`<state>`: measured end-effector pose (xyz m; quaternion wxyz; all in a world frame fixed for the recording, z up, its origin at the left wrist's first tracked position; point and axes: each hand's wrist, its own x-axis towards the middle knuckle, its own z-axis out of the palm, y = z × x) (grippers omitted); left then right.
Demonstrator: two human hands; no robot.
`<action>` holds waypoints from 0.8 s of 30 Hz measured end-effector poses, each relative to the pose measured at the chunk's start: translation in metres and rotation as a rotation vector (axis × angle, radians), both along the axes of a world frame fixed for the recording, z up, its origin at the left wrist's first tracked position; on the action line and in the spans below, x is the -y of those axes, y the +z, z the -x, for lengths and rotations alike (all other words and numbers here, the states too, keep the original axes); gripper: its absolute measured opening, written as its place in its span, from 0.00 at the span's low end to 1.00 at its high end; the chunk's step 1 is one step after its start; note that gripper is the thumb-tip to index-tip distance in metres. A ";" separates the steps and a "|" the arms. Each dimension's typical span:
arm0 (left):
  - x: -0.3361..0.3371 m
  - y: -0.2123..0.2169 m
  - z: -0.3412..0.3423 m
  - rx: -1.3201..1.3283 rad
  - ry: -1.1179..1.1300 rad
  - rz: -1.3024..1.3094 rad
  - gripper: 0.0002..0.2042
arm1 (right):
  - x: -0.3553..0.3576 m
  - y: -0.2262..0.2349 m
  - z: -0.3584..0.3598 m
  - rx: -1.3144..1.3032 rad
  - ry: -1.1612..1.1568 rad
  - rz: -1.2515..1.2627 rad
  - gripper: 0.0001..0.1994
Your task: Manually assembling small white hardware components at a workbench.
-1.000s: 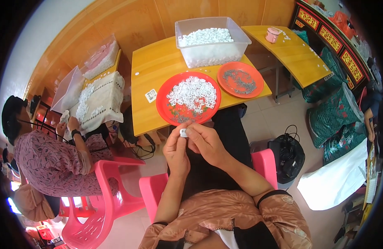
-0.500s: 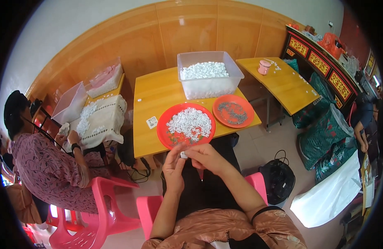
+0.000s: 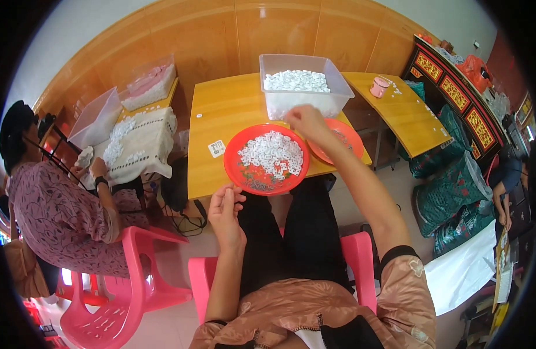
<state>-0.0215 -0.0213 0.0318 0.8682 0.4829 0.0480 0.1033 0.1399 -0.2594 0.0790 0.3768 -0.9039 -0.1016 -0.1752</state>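
the left hand and right hand are hiding whether they're holding anything; the right forearm is partly covering the orange plate; the lower edge is cutting off the shirt.

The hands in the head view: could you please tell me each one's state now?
Left hand: fingers partly curled; whether it holds anything cannot be told.
Right hand: fingers bunched; whether it holds anything cannot be told.

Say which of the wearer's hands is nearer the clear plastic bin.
Right. The right hand reaches toward the clear plastic bin, overlapping its lower front in this view; the left hand is farther back, by the red tray's near-left edge.
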 end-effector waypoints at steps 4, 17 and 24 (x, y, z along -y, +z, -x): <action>-0.003 -0.002 -0.002 -0.015 0.007 0.002 0.09 | -0.005 -0.052 0.027 -0.109 0.138 0.227 0.07; 0.000 -0.005 -0.001 -0.018 -0.025 -0.022 0.08 | -0.033 -0.073 0.034 -0.199 -0.045 0.613 0.08; 0.003 -0.020 -0.006 -0.043 -0.073 -0.169 0.09 | -0.028 -0.067 0.043 -0.377 0.195 0.144 0.08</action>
